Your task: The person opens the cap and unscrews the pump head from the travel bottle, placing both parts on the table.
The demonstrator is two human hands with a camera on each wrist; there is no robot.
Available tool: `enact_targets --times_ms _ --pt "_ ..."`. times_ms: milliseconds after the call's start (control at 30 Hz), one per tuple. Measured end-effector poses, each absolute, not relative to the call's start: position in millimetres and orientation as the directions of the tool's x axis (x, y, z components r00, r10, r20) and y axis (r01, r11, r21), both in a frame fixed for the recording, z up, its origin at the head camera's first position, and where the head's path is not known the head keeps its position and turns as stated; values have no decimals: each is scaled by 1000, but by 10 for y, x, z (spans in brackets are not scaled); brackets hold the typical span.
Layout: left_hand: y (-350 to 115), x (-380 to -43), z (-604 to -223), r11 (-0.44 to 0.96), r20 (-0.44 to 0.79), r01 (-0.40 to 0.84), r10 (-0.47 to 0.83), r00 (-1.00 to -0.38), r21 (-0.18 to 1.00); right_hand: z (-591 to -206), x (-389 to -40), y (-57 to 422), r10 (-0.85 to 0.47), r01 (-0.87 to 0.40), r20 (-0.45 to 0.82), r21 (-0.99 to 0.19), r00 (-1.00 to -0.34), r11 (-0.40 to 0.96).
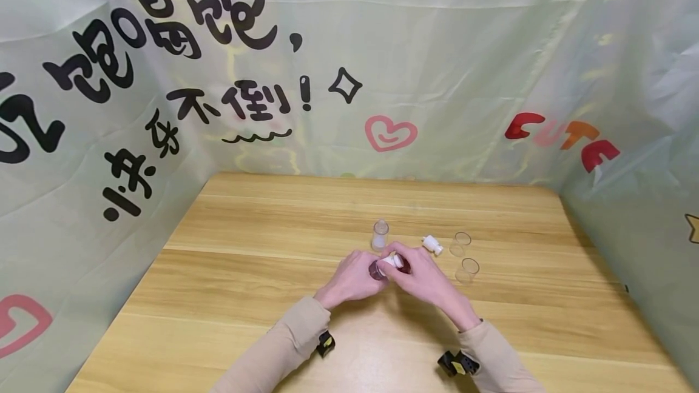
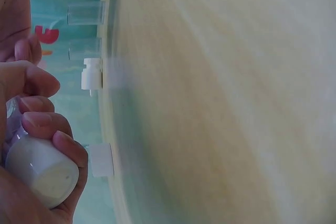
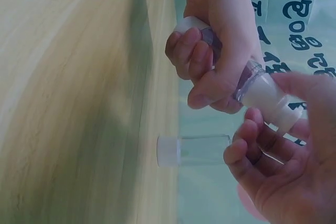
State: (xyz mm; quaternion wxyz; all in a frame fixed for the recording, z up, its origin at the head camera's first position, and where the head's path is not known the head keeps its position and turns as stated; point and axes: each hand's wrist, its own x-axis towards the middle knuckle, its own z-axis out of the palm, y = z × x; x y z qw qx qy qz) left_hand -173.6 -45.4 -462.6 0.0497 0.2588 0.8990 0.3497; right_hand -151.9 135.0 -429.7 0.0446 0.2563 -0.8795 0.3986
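Observation:
My left hand (image 1: 357, 275) grips a clear bottle (image 3: 247, 80) with a white base (image 2: 44, 174), its fingers wrapped round the body. The bottle is tilted, its top end toward the right. With thumb and fingers, my right hand (image 1: 423, 278) pinches the white pump top (image 3: 265, 100) at that end. The two hands meet above the table. Just beyond them a second clear bottle (image 1: 380, 236) with a white base stands upright. A loose white pump top (image 1: 432, 245) is on the table to the right of that bottle.
Two clear cup-like caps, a far one (image 1: 460, 244) and a nearer one (image 1: 466, 271), stand right of the loose pump top. The wooden table (image 1: 229, 259) is bordered by a printed cloth backdrop (image 1: 448, 77) at the back and both sides.

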Motion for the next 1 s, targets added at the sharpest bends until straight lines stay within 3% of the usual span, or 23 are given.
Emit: enact_targets --times_ms 300,1000 --pt "-458 -1737 -4629 606 86 430 512 -855 669 -4297 -1517 1340 -410 -438 220 -691 -885 575" --pt "-450 -1744 -4636 615 81 425 505 -859 664 -4285 -1507 1335 -375 -417 224 -695 -900 586"
